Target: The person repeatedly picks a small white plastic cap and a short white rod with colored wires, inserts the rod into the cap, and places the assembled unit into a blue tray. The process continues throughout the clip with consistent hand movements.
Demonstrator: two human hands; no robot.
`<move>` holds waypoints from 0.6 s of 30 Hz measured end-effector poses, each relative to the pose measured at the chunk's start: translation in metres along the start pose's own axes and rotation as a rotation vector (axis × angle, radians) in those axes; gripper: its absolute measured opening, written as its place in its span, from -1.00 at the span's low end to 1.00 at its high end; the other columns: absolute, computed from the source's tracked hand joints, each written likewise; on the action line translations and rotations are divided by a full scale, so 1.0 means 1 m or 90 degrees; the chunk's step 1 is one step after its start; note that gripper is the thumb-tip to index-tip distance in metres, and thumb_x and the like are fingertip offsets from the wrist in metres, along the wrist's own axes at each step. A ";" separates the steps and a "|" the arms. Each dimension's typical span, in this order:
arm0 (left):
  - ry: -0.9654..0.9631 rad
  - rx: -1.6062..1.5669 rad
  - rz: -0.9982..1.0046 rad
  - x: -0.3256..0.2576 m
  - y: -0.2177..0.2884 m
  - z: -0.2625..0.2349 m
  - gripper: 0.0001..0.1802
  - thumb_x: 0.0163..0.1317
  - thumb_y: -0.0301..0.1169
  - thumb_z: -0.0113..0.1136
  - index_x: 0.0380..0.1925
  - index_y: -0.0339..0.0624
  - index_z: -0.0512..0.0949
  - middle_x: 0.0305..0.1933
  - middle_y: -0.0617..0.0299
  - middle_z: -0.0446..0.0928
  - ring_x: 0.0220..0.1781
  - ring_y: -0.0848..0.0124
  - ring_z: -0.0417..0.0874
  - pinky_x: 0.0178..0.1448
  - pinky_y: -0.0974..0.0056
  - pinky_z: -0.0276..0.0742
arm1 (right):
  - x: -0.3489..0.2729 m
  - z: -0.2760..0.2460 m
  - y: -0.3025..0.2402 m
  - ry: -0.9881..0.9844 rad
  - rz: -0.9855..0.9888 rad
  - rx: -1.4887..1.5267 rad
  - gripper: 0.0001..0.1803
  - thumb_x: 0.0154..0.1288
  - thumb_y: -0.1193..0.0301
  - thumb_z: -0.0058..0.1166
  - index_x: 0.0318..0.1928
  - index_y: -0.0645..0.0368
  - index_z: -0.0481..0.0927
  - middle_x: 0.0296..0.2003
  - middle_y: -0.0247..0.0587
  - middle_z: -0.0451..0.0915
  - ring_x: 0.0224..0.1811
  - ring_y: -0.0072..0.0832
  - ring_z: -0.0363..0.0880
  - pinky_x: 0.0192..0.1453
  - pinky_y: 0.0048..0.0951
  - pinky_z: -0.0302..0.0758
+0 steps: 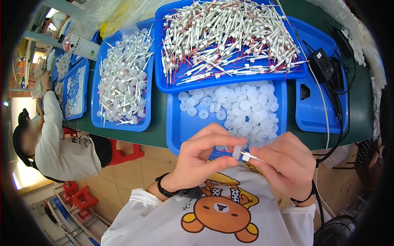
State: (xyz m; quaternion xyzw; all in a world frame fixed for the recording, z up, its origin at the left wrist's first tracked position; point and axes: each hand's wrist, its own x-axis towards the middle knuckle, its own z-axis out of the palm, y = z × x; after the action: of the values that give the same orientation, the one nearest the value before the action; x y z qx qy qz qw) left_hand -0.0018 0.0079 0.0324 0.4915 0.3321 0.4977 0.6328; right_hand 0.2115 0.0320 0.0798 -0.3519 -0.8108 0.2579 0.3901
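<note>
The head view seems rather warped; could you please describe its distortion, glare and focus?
In the head view, fisheye distortion bows the green table and the corners go black; at far left, glare whites out the background near the co-worker; the left hand and right hand look fairly sharp.

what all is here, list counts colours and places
Trays: at least six, blue, on the table
Table: one, green, under the trays
Sticks: many, white with red wires, top centre tray
Discs: many, translucent white, centre tray
Disc-and-stick pieces: many, white, left tray
Power strip: one, black, at right tray
Plastic sheeting: some, clear, top
Stools: at least three, red, left floor
Co-worker: one, white top, left
Fan: one, black, lower right
Left hand: one, bare, centre, pinching a disc
Right hand: one, bare, beside it, holding a stick
</note>
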 end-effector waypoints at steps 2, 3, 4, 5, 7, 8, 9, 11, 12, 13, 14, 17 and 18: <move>0.009 0.035 -0.021 -0.002 0.001 0.000 -0.55 0.11 -0.66 0.43 0.06 -0.32 0.66 -0.04 0.16 0.53 -0.03 0.37 0.57 0.12 0.24 0.50 | -0.001 0.000 -0.001 -0.001 0.017 0.007 -0.70 -0.03 0.60 0.44 -0.20 0.27 0.73 -0.45 -0.24 0.64 -0.50 -0.36 0.52 -0.47 -0.44 0.38; 0.016 0.034 -0.005 -0.001 0.001 0.001 -0.55 0.09 -0.67 0.43 0.05 -0.32 0.67 -0.06 0.17 0.54 -0.04 0.38 0.58 0.17 0.20 0.51 | -0.002 0.001 -0.001 0.002 0.033 0.021 -0.71 -0.02 0.61 0.43 -0.21 0.27 0.74 -0.47 -0.25 0.64 -0.52 -0.36 0.51 -0.48 -0.45 0.37; 0.024 0.034 0.012 -0.001 -0.001 0.003 -0.55 0.08 -0.68 0.44 0.03 -0.32 0.68 -0.09 0.17 0.55 -0.05 0.39 0.60 0.23 0.16 0.52 | -0.003 0.002 0.000 0.004 0.047 0.037 -0.72 -0.02 0.61 0.43 -0.21 0.26 0.74 -0.50 -0.26 0.63 -0.54 -0.37 0.51 -0.49 -0.46 0.36; 0.032 0.033 0.029 0.000 -0.001 0.004 -0.56 0.06 -0.68 0.45 0.02 -0.32 0.69 -0.11 0.18 0.56 -0.05 0.40 0.61 0.28 0.12 0.54 | -0.005 0.004 0.000 0.006 0.072 0.066 -0.74 0.00 0.62 0.41 -0.22 0.26 0.74 -0.52 -0.25 0.62 -0.55 -0.38 0.50 -0.50 -0.46 0.36; 0.016 0.054 0.064 0.002 -0.004 0.002 -0.56 0.05 -0.69 0.45 0.00 -0.32 0.69 -0.17 0.19 0.57 -0.09 0.39 0.63 0.37 -0.01 0.50 | -0.008 0.006 -0.001 0.009 0.124 0.122 -0.78 0.04 0.63 0.39 -0.23 0.27 0.75 -0.56 -0.24 0.60 -0.59 -0.41 0.50 -0.51 -0.47 0.34; 0.007 0.064 0.081 0.003 -0.005 0.001 -0.57 0.04 -0.69 0.45 -0.01 -0.32 0.70 -0.19 0.20 0.58 -0.11 0.39 0.64 0.42 -0.08 0.48 | -0.011 0.008 -0.001 0.015 0.164 0.163 -0.80 0.07 0.63 0.38 -0.23 0.28 0.75 -0.55 -0.23 0.62 -0.58 -0.44 0.52 -0.51 -0.49 0.35; 0.002 0.068 0.082 0.004 -0.004 0.001 -0.57 0.04 -0.68 0.45 -0.02 -0.31 0.70 -0.22 0.20 0.58 -0.14 0.39 0.65 0.43 -0.12 0.46 | -0.014 0.010 -0.002 0.021 0.204 0.205 -0.82 0.11 0.62 0.36 -0.23 0.28 0.76 -0.55 -0.22 0.63 -0.58 -0.47 0.53 -0.51 -0.50 0.35; -0.007 0.077 0.082 0.005 -0.001 0.002 -0.59 0.04 -0.68 0.45 -0.04 -0.29 0.71 -0.27 0.21 0.60 -0.20 0.38 0.65 0.45 -0.21 0.42 | -0.018 0.011 -0.003 0.025 0.288 0.304 -0.86 0.17 0.61 0.34 -0.22 0.30 0.76 -0.53 -0.21 0.67 -0.55 -0.54 0.57 -0.49 -0.54 0.37; -0.014 0.100 0.089 0.004 0.001 0.002 -0.59 0.04 -0.67 0.45 -0.04 -0.28 0.72 -0.27 0.21 0.60 -0.21 0.38 0.65 0.45 -0.20 0.42 | -0.018 0.011 -0.005 0.024 0.331 0.361 -0.87 0.19 0.60 0.33 -0.22 0.31 0.76 -0.50 -0.21 0.69 -0.52 -0.57 0.60 -0.47 -0.56 0.39; -0.021 0.123 0.097 0.003 0.002 0.001 -0.59 0.04 -0.66 0.45 -0.04 -0.27 0.72 -0.27 0.20 0.61 -0.22 0.39 0.65 0.45 -0.20 0.42 | -0.018 0.010 -0.006 0.022 0.375 0.417 -0.88 0.22 0.59 0.32 -0.21 0.31 0.77 -0.48 -0.20 0.71 -0.50 -0.60 0.62 -0.46 -0.59 0.40; -0.028 0.145 0.104 0.002 0.002 0.001 -0.60 0.04 -0.66 0.45 -0.04 -0.26 0.72 -0.27 0.20 0.61 -0.24 0.39 0.65 0.45 -0.19 0.42 | -0.017 0.008 -0.007 0.007 0.376 0.414 -0.89 0.23 0.62 0.29 -0.22 0.35 0.75 -0.46 -0.14 0.70 -0.48 -0.56 0.65 -0.45 -0.58 0.46; -0.027 0.201 0.115 0.002 0.002 0.001 -0.59 0.04 -0.62 0.46 -0.04 -0.25 0.72 -0.27 0.19 0.61 -0.27 0.41 0.65 0.45 -0.19 0.41 | -0.015 0.005 -0.010 -0.024 0.401 0.405 -0.89 0.25 0.69 0.22 -0.22 0.44 0.72 -0.41 -0.01 0.70 -0.44 -0.47 0.71 -0.41 -0.58 0.57; -0.018 0.211 0.116 0.001 0.002 0.002 -0.59 0.04 -0.62 0.46 -0.04 -0.25 0.72 -0.27 0.19 0.62 -0.27 0.41 0.65 0.45 -0.19 0.42 | -0.015 0.006 -0.012 -0.024 0.425 0.401 -0.89 0.25 0.69 0.22 -0.21 0.44 0.72 -0.39 -0.01 0.70 -0.43 -0.47 0.71 -0.40 -0.59 0.57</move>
State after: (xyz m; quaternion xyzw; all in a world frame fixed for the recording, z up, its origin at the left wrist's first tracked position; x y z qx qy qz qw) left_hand -0.0003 0.0089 0.0345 0.6237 0.3547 0.4847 0.5002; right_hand 0.2088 0.0123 0.0776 -0.4529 -0.5423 0.6100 0.3587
